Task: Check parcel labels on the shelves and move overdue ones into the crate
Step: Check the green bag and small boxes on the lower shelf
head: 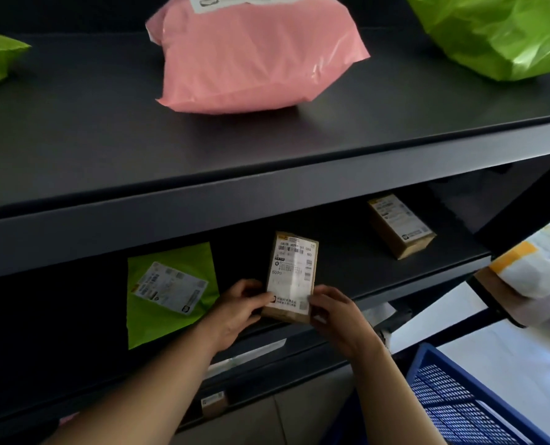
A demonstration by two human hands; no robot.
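Holding a box (291, 277) tilted up at the front of the middle shelf (347, 261), the person is reading the label, so the checking step looks to be in hand. The left hand (238, 313) is gripping the box's lower left edge, fingers curled behind and thumb on the face. The right hand (337, 319) is pinching the lower right corner the same way.

The crate (459, 406) is sitting low to the right, well apart from the box. If the date proves overdue, I'd say the box needs carrying down and right into it, and one hand should do. If not, it goes back flat on the shelf, with the green mailer (171, 290) just beside it or the second box (402, 226) next for checking.
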